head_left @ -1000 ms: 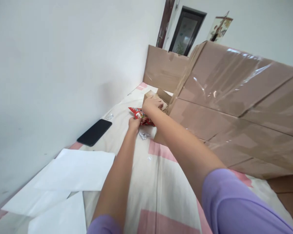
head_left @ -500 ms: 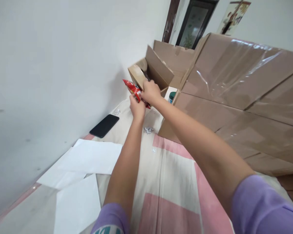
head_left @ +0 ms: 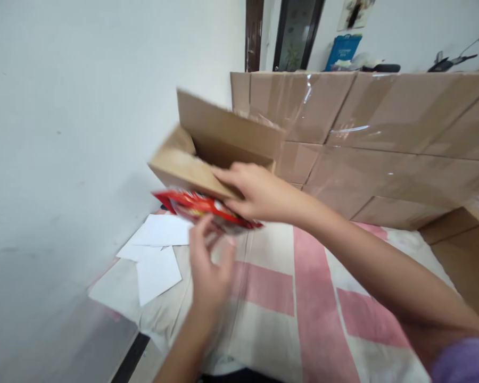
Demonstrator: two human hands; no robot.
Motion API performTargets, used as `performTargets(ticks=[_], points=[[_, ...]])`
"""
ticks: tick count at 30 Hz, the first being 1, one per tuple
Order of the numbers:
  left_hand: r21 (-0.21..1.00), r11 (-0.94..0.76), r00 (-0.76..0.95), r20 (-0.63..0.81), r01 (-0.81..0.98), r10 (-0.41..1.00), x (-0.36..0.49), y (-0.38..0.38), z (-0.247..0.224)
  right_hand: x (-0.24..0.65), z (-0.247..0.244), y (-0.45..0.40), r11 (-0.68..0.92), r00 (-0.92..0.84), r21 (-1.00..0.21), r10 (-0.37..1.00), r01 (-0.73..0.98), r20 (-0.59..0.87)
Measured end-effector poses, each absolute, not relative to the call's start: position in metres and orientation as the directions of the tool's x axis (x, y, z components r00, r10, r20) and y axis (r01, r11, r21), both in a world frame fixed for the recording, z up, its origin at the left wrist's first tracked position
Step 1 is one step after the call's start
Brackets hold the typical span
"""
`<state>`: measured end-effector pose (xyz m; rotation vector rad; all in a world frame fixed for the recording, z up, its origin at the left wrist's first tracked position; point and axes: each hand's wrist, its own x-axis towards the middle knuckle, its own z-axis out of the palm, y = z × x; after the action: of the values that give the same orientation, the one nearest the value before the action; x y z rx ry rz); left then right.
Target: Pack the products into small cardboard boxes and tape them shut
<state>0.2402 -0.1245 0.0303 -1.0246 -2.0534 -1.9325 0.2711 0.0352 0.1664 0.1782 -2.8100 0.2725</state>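
Brown rectangular cardboard box point(head_left: 189, 171) must be held level above the pink-and-cream bedsheet point(head_left: 265, 335), right hand point(head_left: 257, 192) grasping its near wall, left hand point(head_left: 210, 274) at the shiny red packet point(head_left: 193, 204), finger closure indeterminable.

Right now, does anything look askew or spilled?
The papers lie askew, overlapping at uneven angles on the cloth. The open box tilts in the right hand, its flap standing up. No spill shows.

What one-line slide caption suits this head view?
Right hand holding an open cardboard box, blurred left hand at a red packet.
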Motion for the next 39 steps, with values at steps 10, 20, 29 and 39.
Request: performTargets(ticks=[10, 20, 29, 39], points=[[0.653, -0.013, -0.461, 0.548, 0.757, 0.698, 0.398, -0.144, -0.076, 0.484, 0.081, 0.035, 0.878, -0.960, -0.404, 0.281, 0.258, -0.002], [0.248, 0.313, -0.397, 0.484, 0.917, 0.780, 0.368, -0.175, -0.032, 0.534, 0.061, 0.004, 0.924, -0.921, -0.382, 0.139, -0.011, 0.363], [0.106, 0.364, -0.375, 0.393, 0.926, 0.840, 0.368, -0.196, -0.022, 0.536, 0.032, 0.009, 0.981, -0.928, -0.193, 0.102, 0.033, 0.357], [0.060, -0.225, 0.174, 0.455, 0.973, 0.873, 0.325, -0.229, 0.007, 0.544, 0.016, 0.039, 0.993, -0.662, -0.110, 0.058, -0.037, 0.747]])
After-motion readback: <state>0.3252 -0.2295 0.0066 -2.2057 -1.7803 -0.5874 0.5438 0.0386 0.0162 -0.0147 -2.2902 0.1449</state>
